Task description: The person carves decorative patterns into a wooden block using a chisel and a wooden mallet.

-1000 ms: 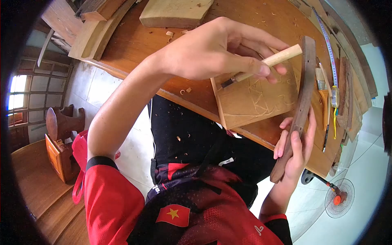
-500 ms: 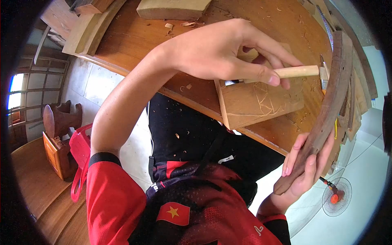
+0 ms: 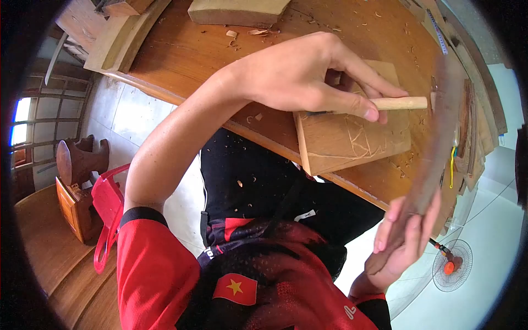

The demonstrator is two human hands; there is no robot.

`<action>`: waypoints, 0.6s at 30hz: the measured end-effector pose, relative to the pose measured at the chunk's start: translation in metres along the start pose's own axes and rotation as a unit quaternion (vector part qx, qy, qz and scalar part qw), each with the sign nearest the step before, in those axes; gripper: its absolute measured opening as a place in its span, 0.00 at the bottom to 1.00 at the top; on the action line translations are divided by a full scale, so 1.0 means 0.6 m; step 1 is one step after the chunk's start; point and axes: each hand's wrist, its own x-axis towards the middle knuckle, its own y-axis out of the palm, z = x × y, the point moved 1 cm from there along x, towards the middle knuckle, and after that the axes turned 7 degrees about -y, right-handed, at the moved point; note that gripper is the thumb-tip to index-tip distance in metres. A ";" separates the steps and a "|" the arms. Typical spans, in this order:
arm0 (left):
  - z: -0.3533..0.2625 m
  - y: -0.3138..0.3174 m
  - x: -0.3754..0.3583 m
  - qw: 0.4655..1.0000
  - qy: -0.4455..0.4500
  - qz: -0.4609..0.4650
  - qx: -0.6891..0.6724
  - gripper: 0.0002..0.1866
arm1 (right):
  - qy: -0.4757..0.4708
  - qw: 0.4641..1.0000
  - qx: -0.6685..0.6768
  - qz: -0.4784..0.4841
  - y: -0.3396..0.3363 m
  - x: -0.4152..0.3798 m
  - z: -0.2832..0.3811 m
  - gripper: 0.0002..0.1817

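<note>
My left hand is closed around a chisel with a pale round wooden handle. The handle lies almost level and points right, while the dark blade end reaches left over the board, partly behind my fingers. Beneath it a flat wooden board with carved curving lines rests at the table's near edge. My right hand wraps around the lower end of a long dark wooden club. Motion smears the club's upper part, which stands just right of the chisel handle's end, with a narrow gap in this view.
The brown wooden table carries scattered shavings. A thick wood block lies at its far side, and wood strips line the right side. A red plastic chair stands to the left; a fan is at lower right.
The dark club has swung slightly left toward the chisel handle's end and is now blurred. My left hand and the chisel sit slightly lower in view, along with the board.
</note>
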 end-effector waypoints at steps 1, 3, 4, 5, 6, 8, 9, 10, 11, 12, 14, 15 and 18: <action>-0.001 -0.001 0.000 1.000 0.006 -0.005 0.021 0.23 | 0.007 1.000 0.021 -0.010 0.000 0.002 0.006 0.36; -0.004 -0.002 -0.001 0.998 0.014 -0.019 0.065 0.23 | -0.002 0.998 0.038 -0.047 0.010 0.003 0.008 0.36; -0.001 -0.002 -0.002 0.999 0.008 -0.024 0.040 0.22 | 0.000 0.999 0.022 -0.044 0.014 0.001 0.000 0.35; 0.003 -0.002 -0.001 0.999 0.004 -0.028 0.016 0.22 | 0.001 0.999 0.007 -0.041 0.015 -0.001 -0.007 0.35; 0.007 -0.001 -0.001 0.999 -0.001 -0.032 -0.009 0.23 | 0.075 0.996 -0.023 0.035 0.011 -0.012 -0.008 0.34; 0.014 0.001 0.002 0.999 0.018 -0.033 -0.006 0.23 | 0.050 0.999 0.006 -0.009 0.011 -0.009 -0.004 0.34; 0.014 0.000 0.001 0.999 0.026 -0.035 -0.004 0.23 | 0.038 0.999 0.020 -0.029 0.015 -0.005 -0.001 0.35; 0.012 0.000 -0.002 0.999 0.017 -0.032 0.006 0.22 | 0.015 0.997 0.058 -0.048 0.018 -0.002 0.005 0.35; 0.003 -0.001 -0.004 0.999 0.009 -0.029 0.017 0.21 | 0.028 0.999 0.031 -0.028 0.016 -0.006 -0.001 0.34; -0.004 -0.004 -0.004 0.999 0.002 -0.023 0.031 0.21 | 0.039 0.999 0.006 -0.009 0.011 -0.014 -0.012 0.33; 0.000 -0.005 -0.003 1.000 0.002 -0.013 0.007 0.21 | 0.090 0.993 -0.007 0.078 0.002 -0.019 -0.011 0.32; 0.002 -0.005 -0.002 1.000 0.002 -0.008 -0.006 0.21 | 0.065 0.997 0.019 0.030 0.003 -0.016 -0.006 0.32; -0.003 -0.006 -0.004 0.999 -0.013 -0.011 0.036 0.21 | -0.009 0.993 0.096 -0.072 0.014 -0.002 0.004 0.35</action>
